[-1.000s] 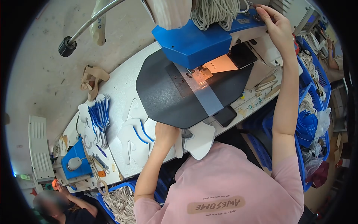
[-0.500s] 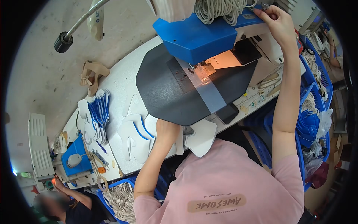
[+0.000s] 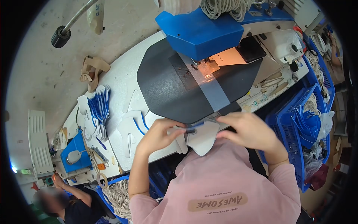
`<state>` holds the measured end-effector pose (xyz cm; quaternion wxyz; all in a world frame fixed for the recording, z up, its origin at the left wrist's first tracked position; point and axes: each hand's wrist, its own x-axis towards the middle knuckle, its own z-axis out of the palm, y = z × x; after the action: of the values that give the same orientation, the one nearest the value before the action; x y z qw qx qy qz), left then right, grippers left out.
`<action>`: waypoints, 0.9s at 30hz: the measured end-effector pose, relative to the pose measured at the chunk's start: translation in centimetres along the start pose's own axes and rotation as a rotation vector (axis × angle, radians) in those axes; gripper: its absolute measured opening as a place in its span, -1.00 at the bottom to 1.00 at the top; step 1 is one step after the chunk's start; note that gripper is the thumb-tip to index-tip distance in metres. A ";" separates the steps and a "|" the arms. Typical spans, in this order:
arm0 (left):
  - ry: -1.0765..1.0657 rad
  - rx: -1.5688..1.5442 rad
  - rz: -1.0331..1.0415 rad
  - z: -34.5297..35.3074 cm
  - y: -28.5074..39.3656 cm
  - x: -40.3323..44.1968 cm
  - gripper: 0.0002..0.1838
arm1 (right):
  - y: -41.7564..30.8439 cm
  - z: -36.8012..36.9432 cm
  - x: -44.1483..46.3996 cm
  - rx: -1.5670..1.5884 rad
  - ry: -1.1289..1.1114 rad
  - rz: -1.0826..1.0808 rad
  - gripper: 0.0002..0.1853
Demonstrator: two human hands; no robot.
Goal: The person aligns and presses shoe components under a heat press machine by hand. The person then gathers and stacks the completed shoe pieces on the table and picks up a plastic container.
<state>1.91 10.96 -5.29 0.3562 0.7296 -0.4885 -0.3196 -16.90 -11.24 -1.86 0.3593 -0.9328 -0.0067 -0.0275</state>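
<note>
Just in front of the sewing machine's dark bed plate (image 3: 167, 93), my left hand (image 3: 162, 133) pinches a white cut piece (image 3: 181, 130) that shows a blue edge. More white cut pieces (image 3: 203, 140) lie stacked below it at the table's front edge, close to my shirt. My right hand (image 3: 248, 131), a little blurred, reaches to the right side of this stack with thumb and fingers apart. Above the plate is the blue sewing machine head (image 3: 201, 31), its lamp lighting the needle area. A grey-blue strip (image 3: 212, 93) crosses the plate.
Blue-edged white pieces (image 3: 99, 110) stand bunched on the left of the white table (image 3: 119, 95), near a beige shoe (image 3: 93, 71). A black phone (image 3: 251, 48) rests beside the machine. Blue baskets (image 3: 287, 123) are at right. Another person (image 3: 74, 201) sits lower left.
My right hand has come down from the top right of the machine to the white pieces. My left hand has emerged from beside the plate's front edge, pinching a piece.
</note>
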 end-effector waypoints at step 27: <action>0.555 0.721 0.193 2.5 8.5 7.6 -0.61 | 1.5 -3.1 7.3 -0.234 0.271 -0.089 -0.70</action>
<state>-1.80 0.97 -0.49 0.2252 0.8161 -0.5203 0.1122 -9.68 -14.52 -0.17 0.2442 -0.9548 0.0039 -0.1692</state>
